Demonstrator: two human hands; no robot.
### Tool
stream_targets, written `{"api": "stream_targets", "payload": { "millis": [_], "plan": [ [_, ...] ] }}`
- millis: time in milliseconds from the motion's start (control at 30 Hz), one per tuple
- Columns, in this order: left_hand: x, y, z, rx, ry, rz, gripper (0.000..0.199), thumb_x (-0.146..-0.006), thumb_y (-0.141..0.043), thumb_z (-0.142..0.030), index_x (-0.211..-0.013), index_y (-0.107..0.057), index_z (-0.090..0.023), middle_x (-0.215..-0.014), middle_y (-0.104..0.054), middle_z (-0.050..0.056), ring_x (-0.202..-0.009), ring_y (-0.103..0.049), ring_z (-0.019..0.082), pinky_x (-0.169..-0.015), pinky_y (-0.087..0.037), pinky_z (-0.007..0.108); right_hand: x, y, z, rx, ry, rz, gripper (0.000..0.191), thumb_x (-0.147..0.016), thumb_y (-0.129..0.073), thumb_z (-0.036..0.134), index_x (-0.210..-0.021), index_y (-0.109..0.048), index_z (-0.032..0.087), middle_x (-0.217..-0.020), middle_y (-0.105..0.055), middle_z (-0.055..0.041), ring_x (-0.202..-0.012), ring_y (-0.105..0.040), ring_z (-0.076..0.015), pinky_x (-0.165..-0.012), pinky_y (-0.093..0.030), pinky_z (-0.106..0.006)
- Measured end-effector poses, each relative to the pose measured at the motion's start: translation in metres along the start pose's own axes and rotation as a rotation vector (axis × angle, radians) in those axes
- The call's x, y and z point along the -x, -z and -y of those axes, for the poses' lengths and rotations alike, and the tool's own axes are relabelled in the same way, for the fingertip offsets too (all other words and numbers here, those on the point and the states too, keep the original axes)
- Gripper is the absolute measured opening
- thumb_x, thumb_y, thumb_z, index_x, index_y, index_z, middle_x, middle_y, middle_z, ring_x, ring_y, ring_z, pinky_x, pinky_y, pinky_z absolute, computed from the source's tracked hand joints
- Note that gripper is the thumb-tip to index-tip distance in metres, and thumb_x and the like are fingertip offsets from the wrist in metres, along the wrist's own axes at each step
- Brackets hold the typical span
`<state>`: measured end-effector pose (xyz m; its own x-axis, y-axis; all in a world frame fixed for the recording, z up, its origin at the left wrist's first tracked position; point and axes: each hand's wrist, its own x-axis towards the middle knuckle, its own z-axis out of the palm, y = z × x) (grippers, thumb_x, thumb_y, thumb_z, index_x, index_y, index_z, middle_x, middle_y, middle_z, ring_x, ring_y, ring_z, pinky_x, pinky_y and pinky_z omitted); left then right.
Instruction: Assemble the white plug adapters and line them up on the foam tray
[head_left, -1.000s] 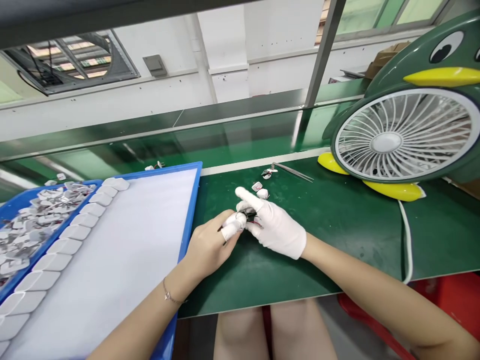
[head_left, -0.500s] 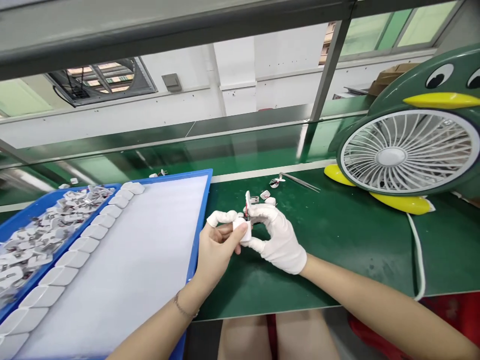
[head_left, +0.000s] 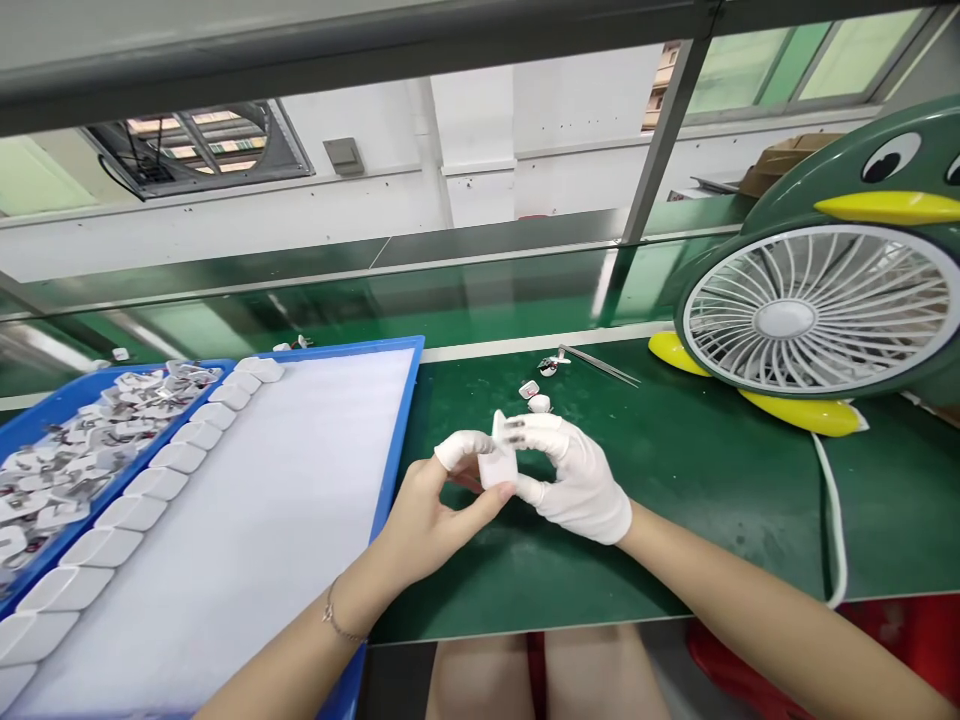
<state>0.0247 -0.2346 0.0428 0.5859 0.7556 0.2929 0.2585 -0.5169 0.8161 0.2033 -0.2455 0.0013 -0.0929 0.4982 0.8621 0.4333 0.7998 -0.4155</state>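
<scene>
penguin fan [head_left: 817, 320] right | tweezers [head_left: 600, 365] | blue tray [head_left: 397, 440] | bin of white parts [head_left: 67, 460] left

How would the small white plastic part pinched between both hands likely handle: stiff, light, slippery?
The white part probably is stiff: it keeps its blocky shape pinched between left hand and right hand. Likely light, held by fingertips alone. Its glossy surface may be slippery.

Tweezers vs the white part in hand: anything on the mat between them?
Head view: two small white parts lie on the green mat between the tweezers and the white part pinched by both hands.
</scene>
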Motion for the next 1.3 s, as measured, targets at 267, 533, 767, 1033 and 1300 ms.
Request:
{"api": "stream_targets", "payload": {
  "millis": [267,533,767,1033,1300],
  "plan": [
    [0.004,-0.005,0.004,-0.004,0.068,0.038,0.021,-0.085,-0.059,-0.03,-0.073,-0.046,-0.018,-0.067,-0.052,-0.004,-0.063,-0.053,0.008,-0.057,-0.045,0.018,0.002,-0.008,0.0,-0.131,0.121,0.114,0.03,-0.084,-0.055,0.011,-0.112,-0.049,0.022,-0.099,-0.063,-0.0054,-0.095,-0.062,-0.0154,-0.081,-0.056,-0.03],
    [0.009,0.0,0.021,-0.148,-0.032,-0.124,0.035,-0.08,-0.064,-0.021,-0.114,-0.054,-0.023,-0.112,-0.057,0.007,-0.104,-0.059,0.019,-0.081,-0.056,0.03,0.011,-0.007,0.008,-0.128,-0.052,0.052,0.062,-0.076,-0.063,0.025,-0.132,-0.036,0.021,-0.126,-0.044,-0.0145,-0.118,-0.048,-0.0299,-0.099,-0.043,-0.053],
    [0.004,-0.002,0.019,-0.062,-0.061,-0.167,0.039,-0.079,-0.066,-0.022,-0.114,-0.049,-0.023,-0.105,-0.062,0.004,-0.089,-0.064,0.015,-0.081,-0.056,0.03,-0.001,-0.001,0.015,-0.117,-0.024,0.062,0.026,-0.078,-0.062,0.02,-0.103,-0.055,0.023,-0.11,-0.052,-0.0071,-0.1,-0.058,-0.0199,-0.088,-0.05,-0.038],
    [0.002,0.002,0.008,0.157,-0.099,-0.15,0.032,-0.077,-0.068,-0.014,-0.106,-0.056,-0.022,-0.1,-0.067,0.004,-0.089,-0.066,0.014,-0.073,-0.056,0.023,0.003,0.001,0.01,-0.449,-0.325,0.063,0.029,-0.078,-0.058,0.015,-0.107,-0.054,0.02,-0.102,-0.059,-0.0061,-0.095,-0.057,-0.0184,-0.083,-0.051,-0.035],
    [0.001,0.012,0.002,0.085,-0.217,0.041,0.027,-0.079,-0.062,-0.004,-0.1,-0.063,-0.021,-0.106,-0.068,0.007,-0.097,-0.065,0.018,-0.08,-0.056,0.03,-0.003,0.008,0.015,-0.345,-0.264,0.063,0.027,-0.076,-0.056,0.013,-0.103,-0.055,0.018,-0.096,-0.06,-0.0056,-0.088,-0.058,-0.0168,-0.08,-0.05,-0.034]
  ]
}}
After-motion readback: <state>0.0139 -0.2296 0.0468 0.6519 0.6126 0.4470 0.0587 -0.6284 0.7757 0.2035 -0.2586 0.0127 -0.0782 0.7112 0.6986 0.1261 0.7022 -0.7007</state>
